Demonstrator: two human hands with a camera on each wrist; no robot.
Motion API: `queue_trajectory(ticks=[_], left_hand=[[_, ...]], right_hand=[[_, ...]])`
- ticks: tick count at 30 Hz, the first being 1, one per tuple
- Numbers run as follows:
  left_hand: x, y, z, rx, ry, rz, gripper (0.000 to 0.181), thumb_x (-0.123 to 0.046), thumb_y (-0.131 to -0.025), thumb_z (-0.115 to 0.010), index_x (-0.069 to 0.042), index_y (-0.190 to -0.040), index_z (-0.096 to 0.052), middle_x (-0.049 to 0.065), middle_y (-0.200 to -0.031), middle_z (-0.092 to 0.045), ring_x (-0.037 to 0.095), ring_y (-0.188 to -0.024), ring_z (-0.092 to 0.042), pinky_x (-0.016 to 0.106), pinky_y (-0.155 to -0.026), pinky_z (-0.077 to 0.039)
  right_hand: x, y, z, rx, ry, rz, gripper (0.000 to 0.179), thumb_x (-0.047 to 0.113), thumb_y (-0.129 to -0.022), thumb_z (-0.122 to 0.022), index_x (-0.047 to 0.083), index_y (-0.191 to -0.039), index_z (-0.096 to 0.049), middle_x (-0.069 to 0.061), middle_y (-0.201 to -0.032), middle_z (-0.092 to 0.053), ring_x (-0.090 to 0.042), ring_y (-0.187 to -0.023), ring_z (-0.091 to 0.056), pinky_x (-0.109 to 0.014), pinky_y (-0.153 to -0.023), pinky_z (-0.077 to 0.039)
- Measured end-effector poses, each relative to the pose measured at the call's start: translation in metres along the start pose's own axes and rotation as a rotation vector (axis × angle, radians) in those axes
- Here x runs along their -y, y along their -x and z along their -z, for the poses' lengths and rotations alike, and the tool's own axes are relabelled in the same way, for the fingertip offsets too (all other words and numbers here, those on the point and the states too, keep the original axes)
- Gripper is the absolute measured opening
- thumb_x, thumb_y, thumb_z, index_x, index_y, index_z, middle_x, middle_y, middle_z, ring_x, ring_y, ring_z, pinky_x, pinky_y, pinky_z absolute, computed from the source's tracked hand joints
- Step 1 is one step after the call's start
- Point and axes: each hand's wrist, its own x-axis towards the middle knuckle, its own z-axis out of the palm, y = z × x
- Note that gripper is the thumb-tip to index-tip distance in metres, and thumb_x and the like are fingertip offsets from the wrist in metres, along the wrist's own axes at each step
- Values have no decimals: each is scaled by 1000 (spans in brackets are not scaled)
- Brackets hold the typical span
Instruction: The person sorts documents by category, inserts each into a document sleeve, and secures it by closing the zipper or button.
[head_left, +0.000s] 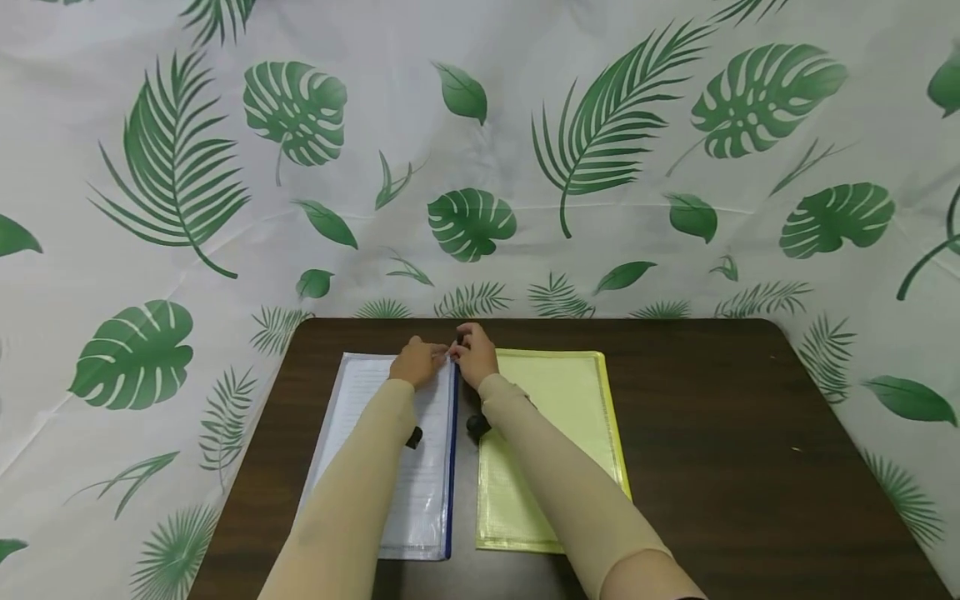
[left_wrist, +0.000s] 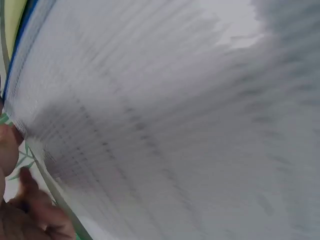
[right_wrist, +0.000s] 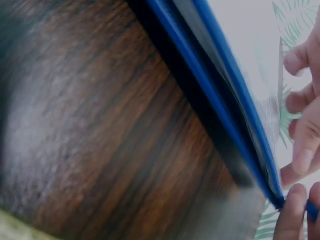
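Note:
A clear zip document pouch [head_left: 420, 508] with a blue edge and printed paper inside lies on the left part of the table. At its top right corner my left hand [head_left: 416, 363] pinches the pouch's corner. Close against it, my right hand [head_left: 476, 357] has its fingers on the end of the blue zip edge. In the right wrist view a small blue zip end [right_wrist: 312, 211] shows between the fingertips, and the blue zip edge [right_wrist: 235, 95] stands parted in two strips. The left wrist view shows the pouch's mesh surface [left_wrist: 150, 125] close up, raised at the corner.
A yellow document pouch [head_left: 555, 450] lies just right of the blue-edged one, under my right forearm. Both lie on a dark wooden table [head_left: 712, 433]. A white leaf-patterned cloth [head_left: 600, 167] hangs behind the table. Dark wrist cameras [head_left: 477, 427] sit beneath my wrists.

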Motion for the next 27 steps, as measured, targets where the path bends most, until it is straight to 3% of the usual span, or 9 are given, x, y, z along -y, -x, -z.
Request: queue_trajectory(ticks=[4, 9, 14, 19, 27], left_hand=[[10, -9, 6, 15, 27, -83, 24, -25, -103, -61, -7, -112, -74, 20, -118, -56, 36, -103, -59, 49, -81, -54], [18, -19, 15, 47, 78, -143, 16, -19, -103, -60, -6, -97, -65, 14, -105, -64, 31, -96, -58, 46, -83, -50], [20, -26, 19, 86, 192, -209, 11, -13, -103, -59, -7, -94, -62, 8, -91, -63, 26, -86, -57, 42, -82, -47], [20, -27, 18, 114, 265, -199, 13, -10, -102, -61, -4, -103, -73, 11, -104, -72, 27, -98, -63, 43, -93, -49], [19, -28, 8, 82, 288, -145, 18, -11, -102, -61, -2, -111, -75, 14, -111, -73, 28, -101, -63, 44, -95, -49]], right_hand=[[0, 1, 0, 29, -151, 8, 35, -11, -99, -54, -6, -134, -52, -18, -94, -69, -24, -86, -69, -32, -77, -59], [0, 7, 7, 138, -262, -55, 30, -10, -100, -53, -7, -129, -51, -19, -93, -70, -21, -83, -69, -34, -79, -59], [-1, 21, 21, 223, -310, -150, 23, -10, -100, -53, -4, -122, -50, -16, -91, -69, -19, -83, -68, -31, -78, -58], [-9, 45, 32, 360, -370, -226, 23, -11, -100, -51, -7, -122, -47, -15, -90, -69, -19, -85, -69, -31, -81, -58], [-17, 89, 36, 476, -220, -143, 20, -13, -99, -52, -10, -118, -49, -22, -95, -73, -23, -89, -72, -32, -81, -58]])
